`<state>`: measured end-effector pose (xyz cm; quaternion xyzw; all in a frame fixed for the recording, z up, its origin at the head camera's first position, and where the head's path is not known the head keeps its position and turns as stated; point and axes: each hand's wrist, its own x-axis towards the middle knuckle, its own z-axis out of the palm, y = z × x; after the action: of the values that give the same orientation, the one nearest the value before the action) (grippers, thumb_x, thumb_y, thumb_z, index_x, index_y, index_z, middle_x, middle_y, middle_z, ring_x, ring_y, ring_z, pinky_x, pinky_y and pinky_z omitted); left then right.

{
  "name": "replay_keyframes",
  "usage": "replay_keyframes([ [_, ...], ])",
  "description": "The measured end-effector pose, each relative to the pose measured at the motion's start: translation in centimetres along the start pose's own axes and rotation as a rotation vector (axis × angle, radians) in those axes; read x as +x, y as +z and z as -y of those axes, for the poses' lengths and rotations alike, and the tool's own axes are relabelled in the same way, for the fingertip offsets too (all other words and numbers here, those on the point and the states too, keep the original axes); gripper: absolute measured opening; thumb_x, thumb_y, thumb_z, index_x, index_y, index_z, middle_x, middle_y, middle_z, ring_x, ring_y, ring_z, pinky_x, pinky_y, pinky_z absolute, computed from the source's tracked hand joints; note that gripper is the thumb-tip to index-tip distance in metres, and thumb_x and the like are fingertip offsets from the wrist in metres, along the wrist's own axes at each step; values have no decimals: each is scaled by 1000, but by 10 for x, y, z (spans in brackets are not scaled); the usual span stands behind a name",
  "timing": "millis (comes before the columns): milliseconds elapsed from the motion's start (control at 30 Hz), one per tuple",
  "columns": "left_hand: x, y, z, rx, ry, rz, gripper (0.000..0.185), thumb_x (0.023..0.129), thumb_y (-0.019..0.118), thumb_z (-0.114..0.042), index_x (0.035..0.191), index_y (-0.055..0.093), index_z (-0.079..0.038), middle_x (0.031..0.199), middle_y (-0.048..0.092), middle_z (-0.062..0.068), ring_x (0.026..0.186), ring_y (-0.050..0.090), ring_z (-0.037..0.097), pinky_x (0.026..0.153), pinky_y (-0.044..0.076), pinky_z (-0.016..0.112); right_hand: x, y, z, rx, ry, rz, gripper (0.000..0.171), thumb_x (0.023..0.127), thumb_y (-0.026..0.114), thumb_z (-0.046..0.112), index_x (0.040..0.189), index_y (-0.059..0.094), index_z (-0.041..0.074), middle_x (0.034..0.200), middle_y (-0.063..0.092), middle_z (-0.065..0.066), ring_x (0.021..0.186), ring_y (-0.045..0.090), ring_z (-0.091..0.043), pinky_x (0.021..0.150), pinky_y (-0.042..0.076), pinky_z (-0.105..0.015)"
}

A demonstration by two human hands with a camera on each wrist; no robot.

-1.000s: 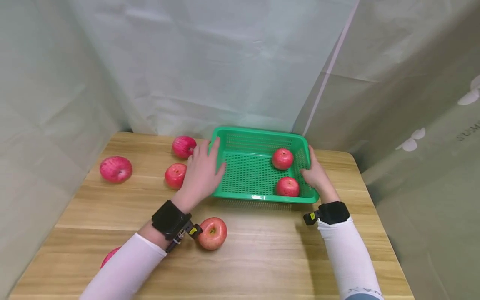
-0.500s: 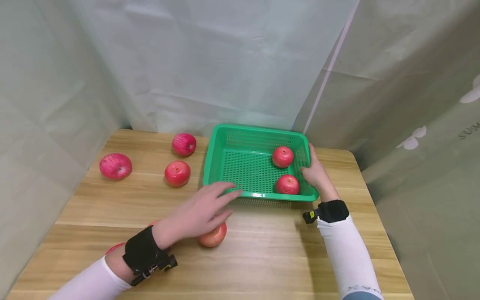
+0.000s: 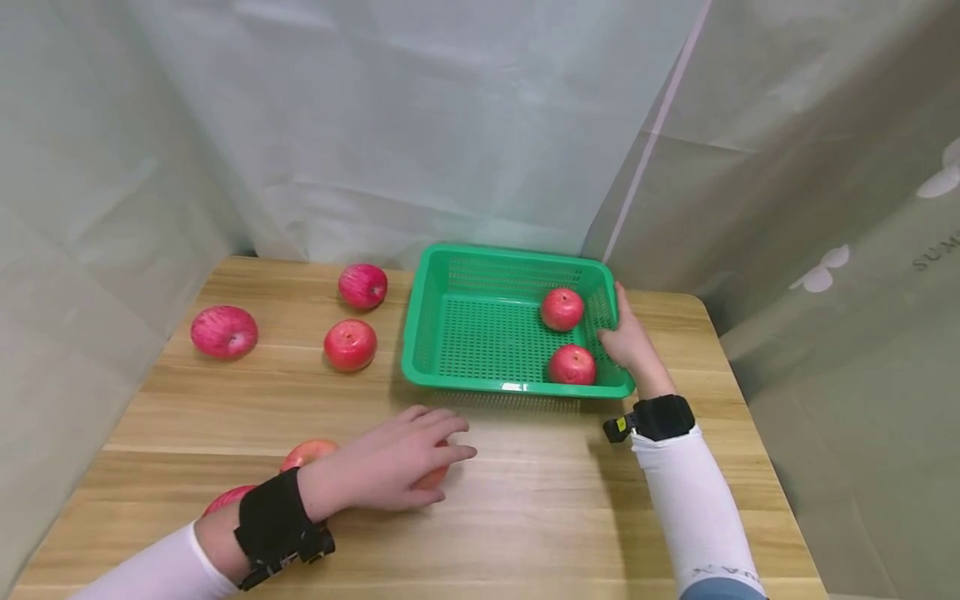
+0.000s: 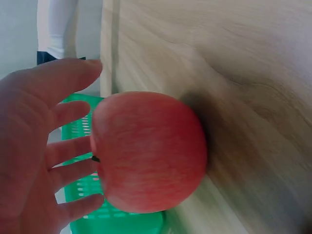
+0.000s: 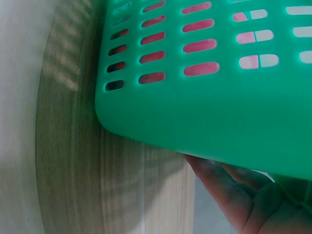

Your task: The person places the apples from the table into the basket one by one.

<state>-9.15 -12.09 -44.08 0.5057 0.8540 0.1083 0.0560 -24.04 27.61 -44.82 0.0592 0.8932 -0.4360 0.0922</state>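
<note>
Pale plastic sheeting curtains off the light wooden desk [image 3: 525,500] on three sides. Near its front edge, toward seven o'clock, the left hand [image 3: 390,467] lies over a round red-orange apple [image 4: 148,151]; the head view shows only a sliver of fruit past the palm. In the left wrist view the fingers [image 4: 63,146] are spread wide and loosely bent, cupped at the apple's side, not yet closed round it; whether they touch it cannot be told. The apple sits on the desk directly beneath the palm, so this hand is far the nearer one.

At one o'clock stands a green perforated plastic basket [image 3: 480,379] with two red apples [image 3: 562,309] inside, against its right wall. The right hand [image 3: 628,342] holds that right rim, fingers curled under it in the right wrist view.

Three more red apples [image 3: 350,345] lie loose at ten o'clock, well apart from the basket, and two others [image 3: 307,452] show partly behind the left wrist.
</note>
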Motion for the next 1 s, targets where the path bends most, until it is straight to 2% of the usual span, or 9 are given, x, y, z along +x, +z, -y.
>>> replay_keyframes([
  [133,1,3,4,-14,-3,38,67,91,85,-43,150,61,-23,152,55,8,143,47,25,118,39,54,0,-1,0,1,-4,-6,96,105,52,3,172,-9,33,172,22,-29,150,32,-53,108,42,-69],
  [233,1,7,7,-9,9,40,69,88,87,-42,149,62,-22,151,55,8,142,47,25,117,39,54,1,-1,0,3,-4,-6,95,104,52,3,172,-9,31,171,22,-29,151,32,-53,109,40,-69],
  [400,3,12,9,36,35,36,64,85,89,-40,142,65,-21,146,58,7,138,49,25,114,41,53,2,0,-2,2,-6,-9,96,104,52,3,172,-8,32,171,23,-29,150,33,-52,108,41,-69],
  [633,3,16,10,46,21,91,68,84,90,-43,143,63,-22,147,57,6,138,49,24,114,42,54,2,0,-2,4,3,-10,97,103,52,3,172,-8,34,171,24,-29,148,35,-52,106,43,-68],
  [867,2,20,9,92,49,83,64,81,91,-38,137,64,-23,131,59,-1,123,54,18,94,49,40,3,0,-2,1,3,-14,96,103,52,3,172,-7,34,170,25,-29,146,37,-52,103,46,-67],
  [1000,1,23,10,91,54,72,61,85,88,-30,140,62,-23,129,58,-1,121,54,17,92,48,39,3,1,-2,3,3,-14,96,104,52,3,172,-7,35,170,26,-30,146,37,-52,103,47,-68],
])
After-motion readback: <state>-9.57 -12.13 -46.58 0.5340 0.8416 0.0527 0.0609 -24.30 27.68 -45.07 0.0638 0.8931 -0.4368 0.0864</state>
